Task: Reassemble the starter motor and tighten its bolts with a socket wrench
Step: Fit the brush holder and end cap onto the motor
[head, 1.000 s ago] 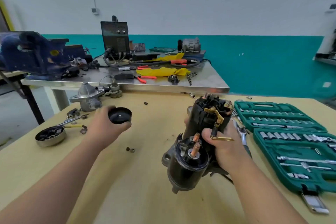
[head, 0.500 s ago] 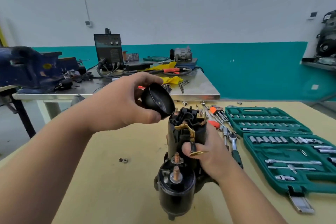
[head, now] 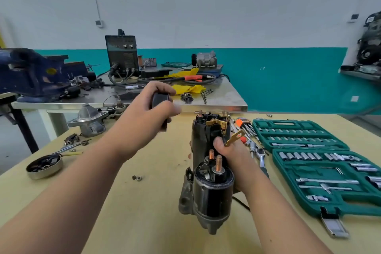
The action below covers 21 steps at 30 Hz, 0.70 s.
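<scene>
At ten o'clock of the motor, our left grip (head: 148, 113) pinches the round black end cap (head: 159, 98), tilted and apart from the housing. The black cylindrical starter motor (head: 208, 192) stands upright over the pale wooden bench (head: 144, 212), our right grip (head: 231, 156) curled round it. Next, we judge, the cap must seat squarely on the exposed brush end (head: 212, 118) at twelve o'clock.
</scene>
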### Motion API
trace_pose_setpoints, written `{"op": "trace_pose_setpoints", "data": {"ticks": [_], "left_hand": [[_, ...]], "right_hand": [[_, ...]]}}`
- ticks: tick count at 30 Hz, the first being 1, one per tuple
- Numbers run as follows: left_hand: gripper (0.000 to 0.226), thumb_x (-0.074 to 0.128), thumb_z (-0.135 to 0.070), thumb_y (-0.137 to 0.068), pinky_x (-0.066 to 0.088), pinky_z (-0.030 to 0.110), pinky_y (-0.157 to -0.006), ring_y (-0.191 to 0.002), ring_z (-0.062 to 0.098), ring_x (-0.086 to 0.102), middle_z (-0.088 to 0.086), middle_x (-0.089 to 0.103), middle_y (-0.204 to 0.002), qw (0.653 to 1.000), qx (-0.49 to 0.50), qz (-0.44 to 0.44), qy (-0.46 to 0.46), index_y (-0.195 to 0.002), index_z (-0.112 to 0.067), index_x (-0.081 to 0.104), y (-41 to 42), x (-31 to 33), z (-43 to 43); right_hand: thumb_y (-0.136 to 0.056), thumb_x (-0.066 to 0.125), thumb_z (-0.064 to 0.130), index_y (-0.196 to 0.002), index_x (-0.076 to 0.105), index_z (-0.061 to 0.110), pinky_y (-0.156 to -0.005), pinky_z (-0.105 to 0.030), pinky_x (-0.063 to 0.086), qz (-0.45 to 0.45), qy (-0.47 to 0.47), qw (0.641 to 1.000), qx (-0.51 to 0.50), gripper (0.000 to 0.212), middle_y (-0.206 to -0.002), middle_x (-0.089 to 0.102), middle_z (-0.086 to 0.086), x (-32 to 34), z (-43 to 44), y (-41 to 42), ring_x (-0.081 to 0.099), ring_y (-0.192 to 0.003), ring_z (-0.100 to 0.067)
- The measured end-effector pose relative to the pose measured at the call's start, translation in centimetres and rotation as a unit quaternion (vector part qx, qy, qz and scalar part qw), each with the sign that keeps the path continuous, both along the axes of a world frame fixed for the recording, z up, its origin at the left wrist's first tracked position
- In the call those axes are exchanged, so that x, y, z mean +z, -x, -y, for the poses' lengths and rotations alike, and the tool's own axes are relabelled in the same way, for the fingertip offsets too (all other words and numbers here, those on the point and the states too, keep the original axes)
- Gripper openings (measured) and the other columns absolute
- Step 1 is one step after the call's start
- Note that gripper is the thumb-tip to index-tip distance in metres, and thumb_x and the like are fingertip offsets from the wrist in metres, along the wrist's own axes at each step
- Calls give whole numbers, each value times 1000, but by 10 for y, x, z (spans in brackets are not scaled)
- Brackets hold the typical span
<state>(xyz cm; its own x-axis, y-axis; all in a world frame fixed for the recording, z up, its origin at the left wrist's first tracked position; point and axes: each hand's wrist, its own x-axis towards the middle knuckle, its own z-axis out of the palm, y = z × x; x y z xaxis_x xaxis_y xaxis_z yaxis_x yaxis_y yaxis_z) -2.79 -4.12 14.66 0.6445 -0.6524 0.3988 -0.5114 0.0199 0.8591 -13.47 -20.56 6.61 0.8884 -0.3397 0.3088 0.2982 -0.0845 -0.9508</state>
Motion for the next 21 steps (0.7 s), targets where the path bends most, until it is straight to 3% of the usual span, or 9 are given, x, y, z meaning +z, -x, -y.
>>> {"op": "trace_pose_setpoints", "data": {"ticks": [2,4,7,10,14,16,18,21], "left_hand": [[45,61,-74,-58,43,10,-47,-59,-3,58,-20,62,-73,990,61,114,-52,-88,-41,57,10,4,7],[54,57,-83,-58,39,6,-47,-61,-11,56,-23,61,-71,974,73,188,-105,-90,-40,57,21,8,15],[64,58,-89,-52,42,9,-51,-67,-11,59,-29,62,-77,975,30,157,-153,-96,-42,60,28,11,22],[51,67,-77,-60,48,18,-61,-67,-6,62,-22,67,-84,987,-19,74,-140,-99,-44,63,25,7,22],[37,75,-61,-67,46,19,-54,-59,-3,58,-14,66,-80,995,-16,19,-93,-91,-34,66,26,-1,33],[39,75,-65,-68,46,20,-51,-57,-2,59,-14,66,-78,996,11,17,-91,-89,-33,64,30,-1,40],[46,70,-71,-66,48,21,-51,-59,-2,62,-15,66,-79,994,42,27,-98,-90,-33,62,35,-2,45],[49,63,-77,-68,48,24,-55,-69,-1,62,-19,63,-83,989,95,54,-102,-93,-35,58,38,-6,51]], "right_hand": [[-60,66,46,-92,58,12,-92,-67,42,-4,12,1000,-13,47,-88,62,-21,1,-2,0,62,-85,-38],[-61,67,46,-96,63,20,-91,-60,48,3,42,999,-17,44,-94,68,-19,1,-4,-2,66,-91,-38],[-64,66,47,-93,66,36,-78,-36,55,25,90,996,-8,31,-88,71,1,0,-6,-4,68,-84,-16],[-65,66,44,-90,68,37,-66,-23,52,29,84,996,23,26,-85,71,5,2,-5,-2,68,-79,-10],[-60,70,43,-105,58,37,-70,-22,52,36,84,996,-15,47,-94,72,13,4,2,7,69,-88,-7],[-67,70,29,-111,53,35,-71,-14,50,78,100,990,-68,48,-98,68,22,7,6,17,65,-93,1],[-73,64,18,-115,55,33,-78,-18,51,126,98,984,-79,46,-110,66,16,12,7,32,63,-104,-3],[-77,58,35,-119,57,38,-80,-30,56,103,90,990,-29,42,-117,66,9,23,0,49,64,-108,-11]]}}
